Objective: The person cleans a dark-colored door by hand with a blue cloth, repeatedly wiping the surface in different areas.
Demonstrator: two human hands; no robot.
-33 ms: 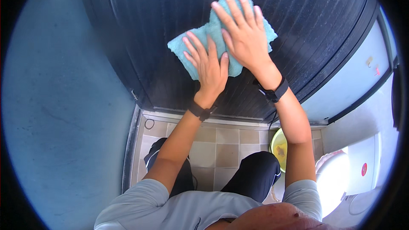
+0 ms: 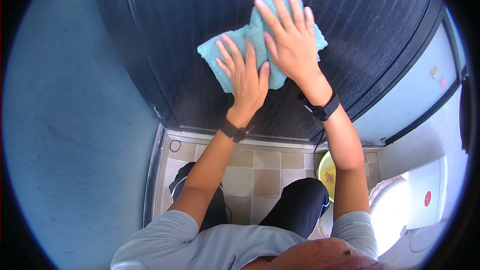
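A light-blue cloth [image 2: 257, 45] lies spread against a dark panelled door [image 2: 200, 0]. My left hand [image 2: 246, 77] rests flat on the cloth's lower left part, its fingers stretched and slightly apart. Higher and to the right, my right hand [image 2: 294, 45] presses flat on the cloth too, fingers spread upward. Neither hand is curled round the cloth; both palms hide part of it. Each wrist wears a black band.
Below the door runs a pale sill, then a tiled floor [image 2: 239, 182]. A yellow-green basin [image 2: 327, 162] stands beside my right forearm. At the right is a white toilet [image 2: 395, 210]. A blue wall [image 2: 75, 120] fills the left side.
My right hand has shifted slightly to the right, and the upper part of the cloth has moved a little with it. The left hand stays almost in place.
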